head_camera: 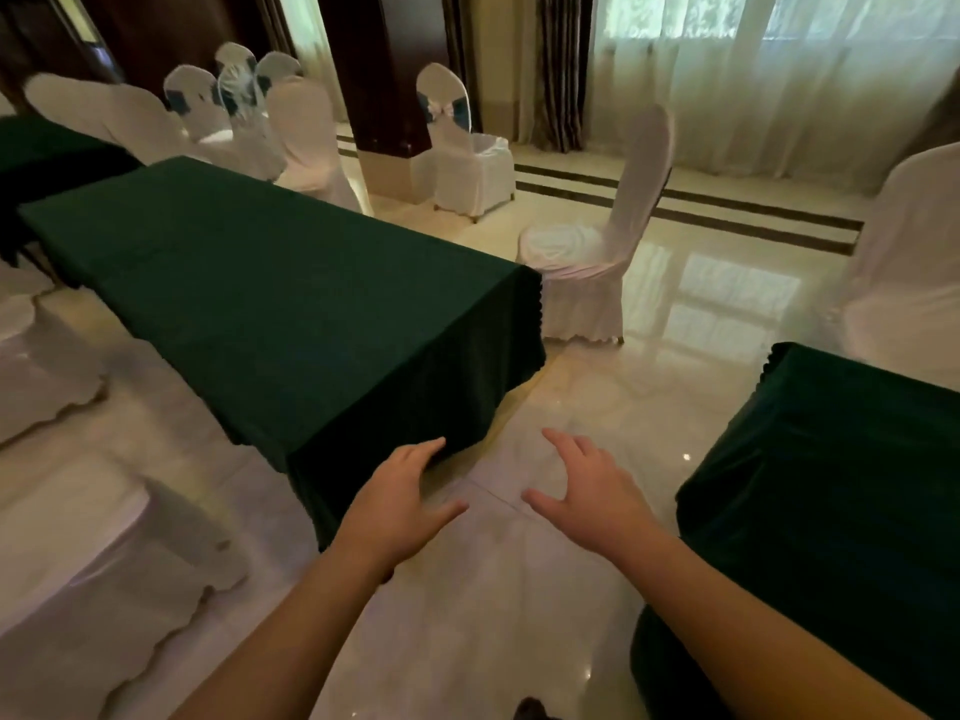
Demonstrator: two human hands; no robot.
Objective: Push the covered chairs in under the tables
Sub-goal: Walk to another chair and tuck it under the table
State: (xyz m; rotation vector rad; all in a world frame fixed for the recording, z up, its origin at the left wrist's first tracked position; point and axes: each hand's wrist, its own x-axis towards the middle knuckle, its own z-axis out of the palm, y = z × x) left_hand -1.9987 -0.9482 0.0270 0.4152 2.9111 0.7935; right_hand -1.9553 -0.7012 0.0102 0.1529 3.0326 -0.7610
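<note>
- A white-covered chair (597, 236) is standing at the far end of the green-draped table (270, 283), seat not tucked under.
- You're holding your left hand (400, 501) and right hand (587, 491) out, fingers spread, gripping nothing.

Right-hand chair (904, 283) cut off, perhaps half hidden.

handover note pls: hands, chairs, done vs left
Left hand and right hand: both open, holding nothing, out over the aisle floor.
White-covered chair stands at the far corner of the long green-clothed table, pulled out, seat clear of the cloth.
Another covered chair stands behind the right green table, also out.
Left: push both in. The chairs at the left edge look out too.
</note>
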